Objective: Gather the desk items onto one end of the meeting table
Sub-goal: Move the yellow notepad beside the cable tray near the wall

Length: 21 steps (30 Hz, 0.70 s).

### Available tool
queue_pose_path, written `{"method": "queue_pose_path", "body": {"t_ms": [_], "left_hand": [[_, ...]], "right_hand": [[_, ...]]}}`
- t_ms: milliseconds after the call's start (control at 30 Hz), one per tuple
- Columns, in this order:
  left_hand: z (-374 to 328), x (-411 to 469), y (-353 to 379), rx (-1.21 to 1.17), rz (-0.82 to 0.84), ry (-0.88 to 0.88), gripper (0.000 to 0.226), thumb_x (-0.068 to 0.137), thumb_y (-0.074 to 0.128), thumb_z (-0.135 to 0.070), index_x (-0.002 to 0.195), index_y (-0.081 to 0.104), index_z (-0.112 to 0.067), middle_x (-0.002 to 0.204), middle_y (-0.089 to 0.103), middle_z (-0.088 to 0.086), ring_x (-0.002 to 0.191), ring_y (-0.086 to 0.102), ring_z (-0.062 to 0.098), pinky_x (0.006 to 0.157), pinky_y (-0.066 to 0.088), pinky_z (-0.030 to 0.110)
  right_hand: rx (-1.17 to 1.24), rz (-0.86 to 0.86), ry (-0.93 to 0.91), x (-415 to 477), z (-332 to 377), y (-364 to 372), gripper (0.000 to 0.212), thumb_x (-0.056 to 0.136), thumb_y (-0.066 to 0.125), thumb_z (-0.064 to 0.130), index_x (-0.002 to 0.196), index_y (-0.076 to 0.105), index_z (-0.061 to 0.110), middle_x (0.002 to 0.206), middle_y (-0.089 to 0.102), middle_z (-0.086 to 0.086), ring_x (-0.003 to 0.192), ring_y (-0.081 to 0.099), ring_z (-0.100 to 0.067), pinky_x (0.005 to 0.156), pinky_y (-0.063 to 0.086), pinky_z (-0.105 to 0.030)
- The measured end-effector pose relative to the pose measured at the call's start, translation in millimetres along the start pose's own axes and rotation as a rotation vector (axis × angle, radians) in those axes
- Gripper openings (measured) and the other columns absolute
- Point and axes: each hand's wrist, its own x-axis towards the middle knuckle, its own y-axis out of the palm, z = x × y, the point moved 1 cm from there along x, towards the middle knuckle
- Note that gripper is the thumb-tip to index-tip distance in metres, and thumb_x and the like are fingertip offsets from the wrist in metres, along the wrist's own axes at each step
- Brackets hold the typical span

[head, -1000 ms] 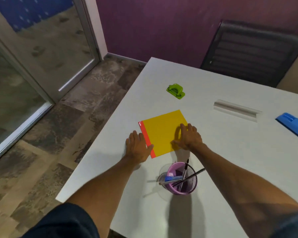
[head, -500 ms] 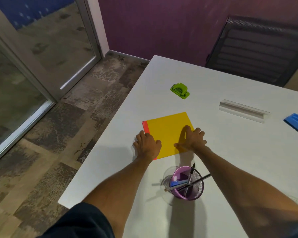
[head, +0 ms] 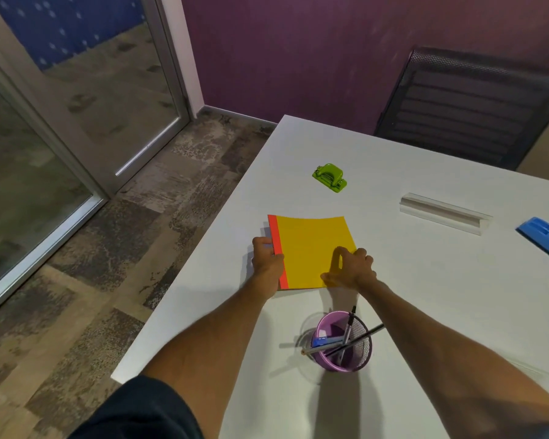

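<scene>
A yellow notebook (head: 311,248) with a red spine lies on the white meeting table (head: 425,280). My left hand (head: 265,258) grips its spine edge, fingers curled around it. My right hand (head: 351,267) pinches its near right corner. The notebook's far edge looks slightly raised off the table. A purple mesh pen cup (head: 343,342) with pens stands just behind my hands. A green hole punch (head: 330,177) sits farther off. A blue stapler (head: 544,239) lies at the right edge of view.
A grey cable slot cover (head: 444,212) is set in the tabletop to the right. A black mesh chair (head: 469,106) stands at the table's far side. The table's left edge drops to the floor beside a glass door (head: 76,106).
Both hands went from lying flat on the notebook to gripping its edges. The notebook has turned squarer to me and its far edge has risen a little.
</scene>
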Motion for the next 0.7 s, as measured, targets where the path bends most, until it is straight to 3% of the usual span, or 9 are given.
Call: {"method": "queue_pose_path", "body": {"t_ms": [167, 300, 400, 500, 600, 700], "left_hand": [[-26.9, -13.3, 1.6, -0.160, 0.071, 0.014, 0.033, 0.095, 0.052, 0.002, 0.124, 0.047, -0.013, 0.119, 0.057, 0.008, 0.104, 0.060, 0.031, 0.085, 0.055, 0.044], [-54.5, -26.7, -1.3, -0.157, 0.090, 0.056, 0.028, 0.094, 0.056, -0.003, 0.109, 0.049, -0.025, 0.122, 0.060, 0.013, 0.104, 0.062, 0.034, 0.085, 0.056, 0.049], [-86.8, -42.1, -4.3, -0.098, 0.166, 0.151, 0.034, 0.092, 0.057, 0.003, 0.104, 0.050, -0.028, 0.122, 0.062, 0.019, 0.103, 0.064, 0.037, 0.087, 0.055, 0.052], [-124.4, -60.4, -9.0, 0.010, 0.237, 0.259, 0.032, 0.093, 0.053, 0.005, 0.107, 0.052, -0.023, 0.117, 0.065, 0.020, 0.093, 0.066, 0.034, 0.076, 0.056, 0.045], [-162.9, -83.7, -14.4, 0.159, 0.272, 0.362, 0.028, 0.096, 0.049, 0.001, 0.112, 0.052, -0.022, 0.115, 0.065, 0.014, 0.092, 0.065, 0.030, 0.069, 0.057, 0.037], [-192.9, -101.8, -18.3, 0.312, 0.278, 0.447, 0.029, 0.097, 0.047, 0.000, 0.113, 0.052, -0.024, 0.119, 0.062, 0.011, 0.097, 0.062, 0.028, 0.068, 0.056, 0.032]], "right_hand": [[0.069, 0.020, -0.043, -7.4, -3.6, -14.0, 0.069, 0.083, 0.068, 0.048, 0.140, 0.041, 0.021, 0.139, 0.035, -0.023, 0.128, 0.038, -0.043, 0.102, 0.038, -0.044], [0.145, 0.010, -0.132, -14.4, 0.4, -34.8, 0.080, 0.086, 0.068, 0.040, 0.151, 0.025, 0.021, 0.141, 0.042, -0.026, 0.129, 0.042, -0.042, 0.104, 0.038, -0.045], [0.161, -0.074, -0.241, -30.3, 12.8, -61.1, 0.081, 0.086, 0.065, 0.041, 0.151, 0.023, 0.016, 0.139, 0.046, -0.024, 0.133, 0.037, -0.039, 0.107, 0.031, -0.045], [0.280, -0.172, -0.330, -40.1, 25.1, -91.6, 0.093, 0.076, 0.056, 0.057, 0.150, 0.026, 0.008, 0.142, 0.045, -0.022, 0.132, 0.040, -0.041, 0.107, 0.033, -0.048], [0.380, -0.310, -0.466, -33.8, 26.6, -120.0, 0.121, 0.060, 0.037, 0.094, 0.141, 0.040, 0.005, 0.135, 0.053, -0.019, 0.123, 0.049, -0.042, 0.099, 0.040, -0.056], [0.365, -0.382, -0.496, -59.9, 36.6, -155.2, 0.150, 0.038, 0.014, 0.105, 0.148, 0.028, 0.004, 0.150, 0.036, -0.020, 0.138, 0.032, -0.039, 0.112, 0.026, -0.053]]}}
